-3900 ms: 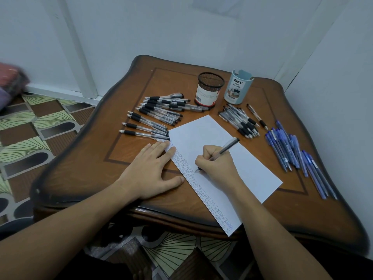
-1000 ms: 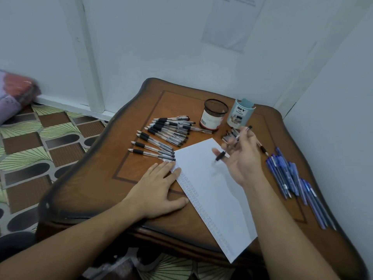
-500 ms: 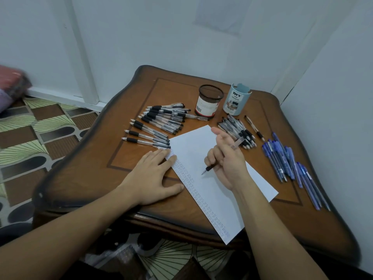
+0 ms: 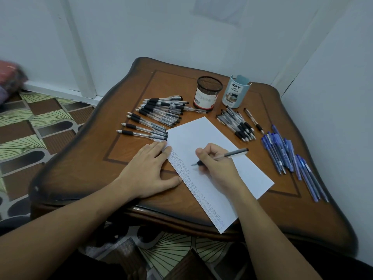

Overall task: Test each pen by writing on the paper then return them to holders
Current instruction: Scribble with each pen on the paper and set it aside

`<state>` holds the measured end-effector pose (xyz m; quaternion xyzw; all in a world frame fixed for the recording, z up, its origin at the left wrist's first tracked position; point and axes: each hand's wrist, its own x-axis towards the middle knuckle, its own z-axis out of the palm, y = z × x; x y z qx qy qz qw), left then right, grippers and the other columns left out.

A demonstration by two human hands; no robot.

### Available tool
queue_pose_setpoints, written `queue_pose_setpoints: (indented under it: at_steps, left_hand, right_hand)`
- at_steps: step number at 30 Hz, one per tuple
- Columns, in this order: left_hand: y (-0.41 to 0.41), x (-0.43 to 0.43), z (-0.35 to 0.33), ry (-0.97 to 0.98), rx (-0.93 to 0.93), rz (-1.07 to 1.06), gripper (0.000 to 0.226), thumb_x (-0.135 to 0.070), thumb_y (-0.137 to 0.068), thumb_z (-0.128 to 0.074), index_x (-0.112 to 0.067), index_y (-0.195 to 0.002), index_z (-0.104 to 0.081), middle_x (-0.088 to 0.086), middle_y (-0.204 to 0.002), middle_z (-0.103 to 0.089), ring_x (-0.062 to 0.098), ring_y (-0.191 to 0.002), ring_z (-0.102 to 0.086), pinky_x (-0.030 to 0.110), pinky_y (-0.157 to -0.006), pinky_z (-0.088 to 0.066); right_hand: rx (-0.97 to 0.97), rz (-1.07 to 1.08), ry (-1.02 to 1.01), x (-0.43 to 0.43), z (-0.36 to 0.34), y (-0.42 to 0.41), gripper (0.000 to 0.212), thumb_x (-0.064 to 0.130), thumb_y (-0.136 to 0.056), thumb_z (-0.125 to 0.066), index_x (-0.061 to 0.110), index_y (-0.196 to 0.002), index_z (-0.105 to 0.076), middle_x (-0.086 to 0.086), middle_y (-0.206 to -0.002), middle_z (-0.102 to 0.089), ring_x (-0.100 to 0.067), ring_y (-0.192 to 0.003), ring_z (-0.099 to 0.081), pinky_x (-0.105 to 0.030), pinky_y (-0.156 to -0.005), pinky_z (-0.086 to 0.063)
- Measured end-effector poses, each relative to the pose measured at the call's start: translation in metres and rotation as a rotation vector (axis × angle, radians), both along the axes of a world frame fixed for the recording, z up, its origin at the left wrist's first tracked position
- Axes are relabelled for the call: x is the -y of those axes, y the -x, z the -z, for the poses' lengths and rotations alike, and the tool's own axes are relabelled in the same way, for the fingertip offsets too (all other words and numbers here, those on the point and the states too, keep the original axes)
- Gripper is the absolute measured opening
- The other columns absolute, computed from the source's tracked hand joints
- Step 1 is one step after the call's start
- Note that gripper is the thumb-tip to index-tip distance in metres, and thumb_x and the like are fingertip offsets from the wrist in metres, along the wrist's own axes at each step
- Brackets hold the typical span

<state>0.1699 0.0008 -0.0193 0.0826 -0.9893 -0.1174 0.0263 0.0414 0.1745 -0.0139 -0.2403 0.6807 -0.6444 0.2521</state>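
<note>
Patterned floor tiles (image 4: 30, 126) showed at far left, beside the wooden table (image 4: 80, 168). Left hand (image 4: 147, 170) lay flat, fingers straight, palm on the table, fingertips pressing the paper's left edge, holding nothing. Behind it was a loose row of black-grip pens (image 4: 159, 114), lying flat and touching each other. White paper (image 4: 203, 134) sat angled at table centre, with a column of small marks along its left edge. Right hand (image 4: 216, 166) rested on the paper, fingers curled tight round one pen (image 4: 232, 154), tip pointing left at the sheet beside the marks; tip contact was too small to tell. At the back stood a black mesh holder (image 4: 207, 92), then a pale blue holder (image 4: 236, 91) just beside it. In front lay a second pile of black pens (image 4: 236, 124), then a single pen (image 4: 254, 120). Blue pens (image 4: 282, 152) lay at far right.
</note>
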Motion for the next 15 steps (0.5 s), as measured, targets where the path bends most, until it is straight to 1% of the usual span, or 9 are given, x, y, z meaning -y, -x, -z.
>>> queue_pose_setpoints:
  at_steps: [2,3,5,8,11,15]
  left_hand:
    - [0.0,0.0,0.0,0.004,-0.001,0.001,0.111,-0.088,-0.069,-0.014,-0.019,-0.156,-0.018,0.003,-0.163,-0.011,0.019,-0.15,-0.007,0.031,-0.119,0.001]
    - [0.001,0.0,0.0,0.007,0.001,0.003,0.111,-0.088,-0.069,-0.013,-0.02,-0.156,-0.018,0.002,-0.163,-0.011,0.019,-0.15,-0.007,0.03,-0.119,0.001]
    - [0.0,0.0,0.0,0.01,0.011,0.005,0.111,-0.088,-0.069,-0.012,-0.02,-0.156,-0.016,0.002,-0.163,-0.01,0.018,-0.15,-0.006,0.029,-0.118,0.003]
    - [0.001,0.0,0.001,0.013,0.003,0.003,0.11,-0.088,-0.069,-0.012,-0.02,-0.156,-0.017,0.001,-0.163,-0.01,0.018,-0.149,-0.006,0.028,-0.117,0.004]
    - [0.001,0.0,0.002,0.011,-0.004,0.003,0.109,-0.087,-0.069,-0.013,-0.02,-0.155,-0.02,0.001,-0.163,-0.012,0.019,-0.149,-0.008,0.029,-0.118,0.001]
    - [0.0,0.0,0.004,0.008,-0.013,0.002,0.108,-0.087,-0.07,-0.016,-0.019,-0.155,-0.022,0.002,-0.162,-0.015,0.02,-0.149,-0.01,0.031,-0.12,-0.002]
  right_hand:
    - [-0.005,-0.059,-0.038,0.003,0.002,0.0,0.024,0.028,-0.085,-0.077,0.017,-0.07,-0.062,-0.003,-0.063,-0.064,-0.015,-0.061,-0.061,-0.033,-0.068,-0.051]
    - [-0.045,-0.073,-0.069,0.004,0.003,0.001,0.024,0.024,-0.084,-0.079,0.018,-0.068,-0.062,-0.004,-0.063,-0.064,-0.017,-0.063,-0.06,-0.036,-0.068,-0.05]
    - [-0.151,-0.035,-0.122,0.005,0.005,0.0,0.027,0.022,-0.077,-0.078,0.019,-0.059,-0.058,-0.002,-0.056,-0.06,-0.017,-0.06,-0.053,-0.034,-0.062,-0.042]
    - [-0.188,0.048,-0.136,0.006,0.009,-0.004,0.04,0.011,-0.076,-0.074,0.016,-0.05,-0.044,0.001,-0.049,-0.043,-0.015,-0.054,-0.039,-0.03,-0.058,-0.031]
    - [-0.188,0.06,-0.131,0.008,0.012,-0.004,0.037,0.016,-0.067,-0.067,0.017,-0.049,-0.035,-0.001,-0.051,-0.032,-0.019,-0.056,-0.03,-0.035,-0.058,-0.025]
    - [-0.196,0.066,-0.13,0.01,0.015,-0.004,0.035,0.018,-0.065,-0.065,0.017,-0.051,-0.032,-0.006,-0.054,-0.027,-0.022,-0.058,-0.028,-0.038,-0.058,-0.024]
